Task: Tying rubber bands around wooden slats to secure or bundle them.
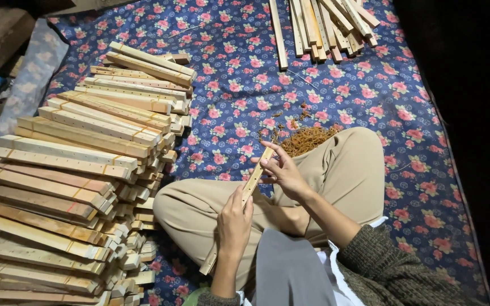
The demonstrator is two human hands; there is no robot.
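Two hands on one wooden slat point(244, 199) — it runs on a slant across the lap of a person sitting cross-legged in tan trousers point(347, 170). The left hand point(234, 222) is wrapped around the slat's lower half, fingers closed on it, while the right hand point(282, 171) pinches the upper end, fingertips curled about the tip. The slat's bottom end pokes out below the left wrist, near the knee. To the left, one big stack of bundled slats point(75, 187) rises in a fan — far too many to count exactly, well over twenty bundles, each tied with thin bands and showing rows of small holes. At the top of the view lies a second, looser pile of plain sticks point(324, 25), roughly a dozen or more, well apart from the hands. Just beyond the right knee sits one heap of tan rubber bands point(307, 139), partly hidden by the leg. All of it rests on a blue cloth with pink flowers point(245, 79) spread over the floor — darkness along the right edge.
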